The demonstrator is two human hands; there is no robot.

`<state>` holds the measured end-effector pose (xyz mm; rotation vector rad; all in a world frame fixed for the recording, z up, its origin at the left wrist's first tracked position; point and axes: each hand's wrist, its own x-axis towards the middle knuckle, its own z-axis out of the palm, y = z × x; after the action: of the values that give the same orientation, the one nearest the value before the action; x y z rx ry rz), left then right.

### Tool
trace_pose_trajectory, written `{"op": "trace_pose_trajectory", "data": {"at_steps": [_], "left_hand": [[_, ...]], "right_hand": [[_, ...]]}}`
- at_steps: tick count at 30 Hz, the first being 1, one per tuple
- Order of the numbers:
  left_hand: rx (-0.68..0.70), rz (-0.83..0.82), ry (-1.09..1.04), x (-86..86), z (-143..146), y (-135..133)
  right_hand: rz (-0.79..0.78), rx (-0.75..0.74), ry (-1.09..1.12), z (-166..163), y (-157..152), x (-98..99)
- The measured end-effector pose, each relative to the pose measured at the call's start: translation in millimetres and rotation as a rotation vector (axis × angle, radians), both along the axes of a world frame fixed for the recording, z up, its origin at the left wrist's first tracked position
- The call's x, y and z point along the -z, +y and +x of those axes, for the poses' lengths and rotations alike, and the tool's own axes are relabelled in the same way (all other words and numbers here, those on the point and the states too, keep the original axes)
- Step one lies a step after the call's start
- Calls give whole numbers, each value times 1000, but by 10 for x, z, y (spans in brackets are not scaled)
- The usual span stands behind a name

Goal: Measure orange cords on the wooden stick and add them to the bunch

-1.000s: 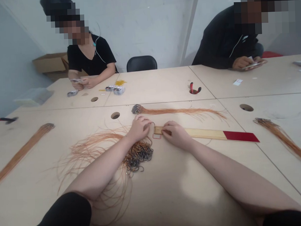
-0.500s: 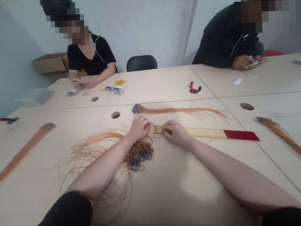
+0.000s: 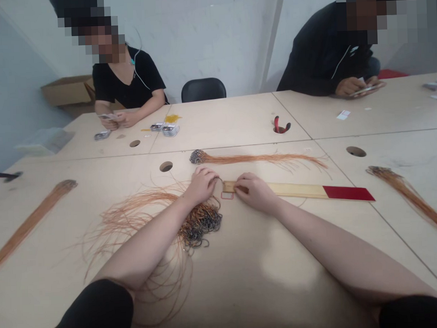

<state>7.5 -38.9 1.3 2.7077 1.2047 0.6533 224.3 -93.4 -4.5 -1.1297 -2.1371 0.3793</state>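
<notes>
Basically, a dark curved piece (image 3: 220, 179), apparently a hook, was pinched in the fingertips of the left hand (image 3: 204, 184). The right hand (image 3: 253, 193) was closed on the wooden strip (image 3: 298, 189) near its left end; whether a line was pinched there too couldn't be told.

Key relation: the strip was laid roughly left-right, angled slightly toward the near side at its red end (image 3: 348, 193). The hook was held just beside the bare left end, in the gap between the hands. So the strip was placed right of the left hand and under the right one, which was nearer.

Just below that end, a small red-outlined rectangle (image 3: 227, 195) was seen on the table (image 3: 244, 278). Hooks (image 3: 205, 224) were heaped by the left forearm (image 3: 153, 239), orange lines (image 3: 130, 205) fanned leftward. Beyond the hands, another bundle (image 3: 247, 158) was laid crosswise.
</notes>
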Motion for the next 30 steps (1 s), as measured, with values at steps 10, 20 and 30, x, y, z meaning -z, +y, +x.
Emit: {"op": "trace_pose_trajectory", "data": {"at_steps": [10,20,30], "left_hand": [[-2,-41,33,-38,-11,8],[-27,-67,36,-39,-32,12],[28,-29,-52,-74,-47,10]], "right_hand": [[-2,5,-10,1,-3,-2],[3,7,-14,8,-3,3],[-1,-1,-16,-2,-8,-2]]}}
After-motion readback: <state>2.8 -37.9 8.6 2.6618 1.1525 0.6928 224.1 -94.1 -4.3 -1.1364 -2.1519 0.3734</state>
